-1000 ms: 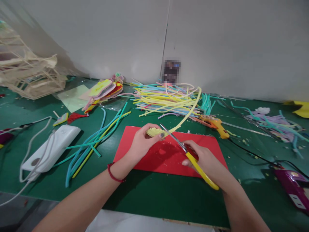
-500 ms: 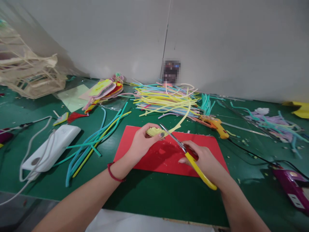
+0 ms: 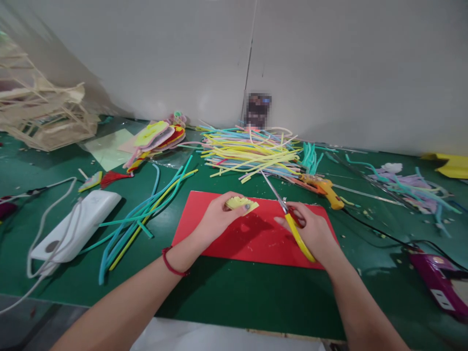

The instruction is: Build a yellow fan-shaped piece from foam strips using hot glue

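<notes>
My left hand pinches a small fringed yellow foam piece above the red mat. To its right, my right hand grips yellow-handled scissors; the blades point up and away toward the pile of coloured foam strips. The blades stand apart from the yellow piece. A red cord circles my left wrist.
A white power bank with a cable lies at left, beside long teal and yellow strips. A yellow glue gun sits behind the mat. Foam shapes, a straw-coloured heap, a purple device and scraps ring the green table.
The long yellow strip has come away from the piece in my left hand and lies on the pile. My right hand has swung the scissors to the right, off the piece.
</notes>
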{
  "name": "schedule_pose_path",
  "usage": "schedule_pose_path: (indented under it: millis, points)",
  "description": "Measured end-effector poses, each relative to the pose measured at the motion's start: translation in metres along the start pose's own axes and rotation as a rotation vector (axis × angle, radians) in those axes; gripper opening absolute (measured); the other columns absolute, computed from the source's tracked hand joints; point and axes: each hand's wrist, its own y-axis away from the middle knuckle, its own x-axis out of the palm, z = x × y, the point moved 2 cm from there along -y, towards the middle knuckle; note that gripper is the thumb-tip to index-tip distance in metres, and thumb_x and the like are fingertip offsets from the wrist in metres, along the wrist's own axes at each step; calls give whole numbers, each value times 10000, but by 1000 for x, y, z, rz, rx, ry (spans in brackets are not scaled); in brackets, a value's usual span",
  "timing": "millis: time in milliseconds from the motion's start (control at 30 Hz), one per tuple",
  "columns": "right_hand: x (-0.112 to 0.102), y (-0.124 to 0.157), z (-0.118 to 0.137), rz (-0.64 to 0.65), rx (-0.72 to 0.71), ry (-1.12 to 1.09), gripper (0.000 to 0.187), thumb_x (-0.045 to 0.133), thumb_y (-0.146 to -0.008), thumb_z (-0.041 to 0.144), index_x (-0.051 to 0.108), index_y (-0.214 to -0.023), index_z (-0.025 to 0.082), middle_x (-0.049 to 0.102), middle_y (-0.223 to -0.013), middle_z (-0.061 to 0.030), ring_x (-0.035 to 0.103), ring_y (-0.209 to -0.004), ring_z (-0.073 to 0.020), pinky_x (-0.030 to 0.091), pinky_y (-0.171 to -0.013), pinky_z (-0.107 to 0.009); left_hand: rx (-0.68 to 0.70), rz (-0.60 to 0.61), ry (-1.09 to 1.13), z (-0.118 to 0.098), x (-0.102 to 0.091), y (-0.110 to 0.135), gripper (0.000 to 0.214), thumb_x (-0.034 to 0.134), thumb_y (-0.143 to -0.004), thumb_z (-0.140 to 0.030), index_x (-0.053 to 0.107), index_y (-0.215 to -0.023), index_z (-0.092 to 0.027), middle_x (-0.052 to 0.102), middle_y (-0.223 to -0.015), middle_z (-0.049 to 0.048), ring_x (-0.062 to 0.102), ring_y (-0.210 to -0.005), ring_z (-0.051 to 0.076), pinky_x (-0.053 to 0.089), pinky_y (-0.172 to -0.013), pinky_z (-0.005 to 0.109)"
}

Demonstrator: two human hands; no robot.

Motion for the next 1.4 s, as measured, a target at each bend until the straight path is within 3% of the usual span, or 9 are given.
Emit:
schedule_pose_path:
  millis: [167, 500, 767, 933, 1067, 1133, 1233, 1333, 1400]
  points:
    - [-7, -7, -8, -144, 67, 123, 425, 628, -715, 472, 573, -1060, 229, 704, -917, -91, 676, -779, -249, 492, -605, -310, 42, 46, -125, 4, 4, 0, 218, 588, -780, -357, 621, -914, -188, 685, -887, 21, 630, -810, 178, 496, -728, 281]
    - [-5, -13, -25, -144, 168, 233, 444, 558, -744, 406, 577, -1147, 222, 695, -996, -89, 653, -878, -259, 490, -719, -354, 53, 68, -173, 10, 3, -3, 173, 502, -828, -266, 626, -911, -178, 694, -953, 41, 631, -889, 185, 487, -790, 289]
    - [-2, -21, -40, -256, -43, 367, 511, 509, -769, 356, 578, -1221, 129, 667, -1020, -133, 608, -966, -289, 464, -874, -419, 151, 5, -350, 9, 5, -1, 229, 488, -838, -159, 631, -1008, -214, 685, -1038, 37, 625, -948, 181, 485, -835, 311]
    - [1, -18, -40, -230, -53, 460, 565, 495, -775, 338, 509, -1303, 136, 635, -1081, -147, 592, -1010, -305, 480, -845, -423, 248, 24, -452, 11, 5, -4, 210, 481, -857, -130, 669, -912, -204, 690, -1006, 54, 611, -963, 192, 475, -875, 344]
    - [1, -15, -34, -219, -24, 449, 575, 515, -768, 353, 506, -1308, 156, 631, -1098, -142, 592, -1020, -304, 487, -826, -411, 288, 31, -424, 15, 4, -8, 261, 448, -859, -95, 657, -967, -210, 678, -998, 47, 618, -941, 169, 489, -854, 323]
    - [-3, -15, -31, -249, 27, 362, 555, 524, -772, 377, 524, -1288, 172, 650, -1070, -124, 614, -974, -286, 496, -803, -397, 276, 10, -396, 18, 4, -10, 253, 437, -875, -117, 633, -1013, -200, 671, -1024, 54, 619, -945, 166, 489, -860, 329]
    - [-14, -14, -27, -427, 72, 205, 423, 489, -815, 394, 602, -1163, 181, 675, -992, -98, 642, -837, -235, 505, -776, -376, 250, -48, -376, 21, 1, -12, 200, 450, -877, -146, 614, -988, -178, 661, -1031, 67, 615, -957, 175, 487, -869, 339]
    - [-22, -14, -18, -556, -39, 187, 312, 444, -860, 370, 661, -971, 175, 677, -919, -105, 631, -819, -228, 491, -816, -378, 238, -79, -373, 23, -2, -13, 170, 464, -861, -137, 605, -951, -168, 651, -1013, 71, 615, -943, 177, 496, -853, 338]
    - [-20, -18, -9, -486, -150, 217, 287, 439, -871, 351, 671, -898, 184, 676, -908, -101, 624, -861, -235, 479, -841, -383, 254, -81, -396, 24, -5, -13, 187, 458, -851, -114, 601, -960, -169, 644, -1015, 71, 608, -954, 179, 493, -867, 350]
